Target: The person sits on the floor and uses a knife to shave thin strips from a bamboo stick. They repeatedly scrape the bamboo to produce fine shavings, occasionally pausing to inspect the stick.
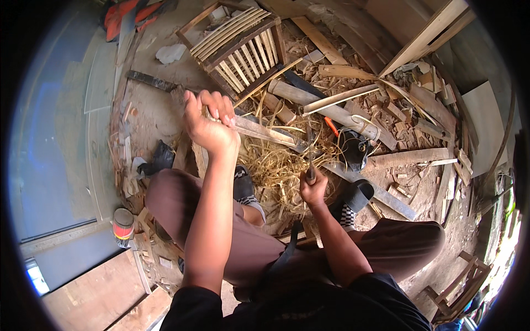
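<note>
My left hand (212, 122) is raised, its fingers curled round a pale split bamboo strip (259, 129) that slants down to the right. Lower and to the right, my right hand (313, 188) is closed on the handle of a knife (311, 174). Its narrow blade points away from me, close to the strip's far end, and partly blends into the clutter. Under both hands lies a heap of thin curled bamboo shavings (270, 165), between my two dark sandals (358, 196).
A slatted wooden frame (243, 52) stands ahead. Bamboo poles (326, 107), boards (408, 160) and scraps litter the right. A long flat bar (381, 193) lies by my right foot. At left are a glass panel (99, 77) and a red-and-black can (123, 225). A small wooden stool (461, 284) sits lower right.
</note>
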A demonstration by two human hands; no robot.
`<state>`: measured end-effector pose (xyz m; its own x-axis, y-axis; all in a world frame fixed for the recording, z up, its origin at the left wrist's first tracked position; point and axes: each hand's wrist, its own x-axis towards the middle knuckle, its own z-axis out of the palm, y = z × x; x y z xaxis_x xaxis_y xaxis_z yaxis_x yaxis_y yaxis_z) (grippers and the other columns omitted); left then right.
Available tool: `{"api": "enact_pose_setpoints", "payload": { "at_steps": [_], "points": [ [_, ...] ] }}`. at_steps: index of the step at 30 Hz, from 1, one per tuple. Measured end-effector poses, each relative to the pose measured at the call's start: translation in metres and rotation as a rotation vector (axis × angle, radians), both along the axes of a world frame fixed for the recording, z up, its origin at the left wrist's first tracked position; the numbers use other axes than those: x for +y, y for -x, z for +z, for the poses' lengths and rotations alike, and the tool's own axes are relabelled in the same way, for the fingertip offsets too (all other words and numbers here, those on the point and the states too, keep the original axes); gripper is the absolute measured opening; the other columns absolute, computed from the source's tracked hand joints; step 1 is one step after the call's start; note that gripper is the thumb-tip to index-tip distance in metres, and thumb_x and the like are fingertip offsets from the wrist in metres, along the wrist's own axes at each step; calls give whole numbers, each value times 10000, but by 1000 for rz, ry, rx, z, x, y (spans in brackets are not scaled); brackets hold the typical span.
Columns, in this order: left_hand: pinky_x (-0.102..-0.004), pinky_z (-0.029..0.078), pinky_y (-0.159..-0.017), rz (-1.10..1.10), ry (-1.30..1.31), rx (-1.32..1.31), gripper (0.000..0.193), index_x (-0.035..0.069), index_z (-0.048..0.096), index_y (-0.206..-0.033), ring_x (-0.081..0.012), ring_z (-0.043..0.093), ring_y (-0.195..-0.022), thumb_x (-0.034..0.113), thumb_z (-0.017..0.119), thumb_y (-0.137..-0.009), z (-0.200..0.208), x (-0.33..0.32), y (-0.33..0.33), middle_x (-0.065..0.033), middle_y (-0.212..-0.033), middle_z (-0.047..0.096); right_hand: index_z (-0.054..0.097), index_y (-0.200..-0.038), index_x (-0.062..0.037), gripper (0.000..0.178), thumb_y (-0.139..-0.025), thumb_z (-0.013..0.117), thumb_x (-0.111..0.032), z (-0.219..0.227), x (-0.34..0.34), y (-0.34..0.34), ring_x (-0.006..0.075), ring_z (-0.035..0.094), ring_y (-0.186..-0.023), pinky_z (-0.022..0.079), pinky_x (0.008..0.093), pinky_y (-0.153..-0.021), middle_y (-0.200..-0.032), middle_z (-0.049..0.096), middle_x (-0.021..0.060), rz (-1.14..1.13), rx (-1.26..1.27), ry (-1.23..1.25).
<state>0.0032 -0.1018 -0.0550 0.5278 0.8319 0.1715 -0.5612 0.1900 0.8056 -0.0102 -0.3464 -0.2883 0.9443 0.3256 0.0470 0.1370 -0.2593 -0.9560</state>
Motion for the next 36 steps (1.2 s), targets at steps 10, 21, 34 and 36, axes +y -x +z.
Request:
{"api": "enact_pose_setpoints", "payload": {
  "at_steps": [10, 21, 34, 36],
  "points": [
    [-283, 223, -417, -89, -76, 1, 567, 141, 337, -605, -126, 250, -405, 443, 364, -1084, -1, -21, -13, -8, -486, 296, 529, -737, -81, 180, -885, 599, -155, -47, -53, -15, 191, 436, -421, 404, 384, -461, -554, 428, 8, 207, 1553, -214],
    [-288, 221, -419, -28, -54, 18, 562, 145, 323, -606, -127, 244, -405, 448, 359, -1078, -1, -10, -7, -6, -483, 286, 599, -784, 32, 161, -824, 665, -110, 51, -2, -24, 189, 474, -534, 460, 405, -559, -628, 574, 167, 76, 107, 71],
    [-282, 217, -421, -90, -66, 11, 559, 150, 324, -610, -120, 248, -413, 457, 375, -1075, 0, -19, -11, -4, -486, 287, 637, -795, -11, 128, -866, 636, -117, -79, -66, -15, 185, 508, -480, 409, 383, -465, -578, 523, 46, 234, 1651, -197],
    [-281, 216, -421, -55, -53, 11, 556, 148, 326, -613, -121, 248, -413, 453, 375, -1075, -1, -17, -11, -4, -487, 286, 643, -786, 1, 125, -838, 645, -113, -61, -61, -25, 204, 555, -507, 454, 410, -511, -587, 561, 76, 292, 1496, -73]
  ]
}}
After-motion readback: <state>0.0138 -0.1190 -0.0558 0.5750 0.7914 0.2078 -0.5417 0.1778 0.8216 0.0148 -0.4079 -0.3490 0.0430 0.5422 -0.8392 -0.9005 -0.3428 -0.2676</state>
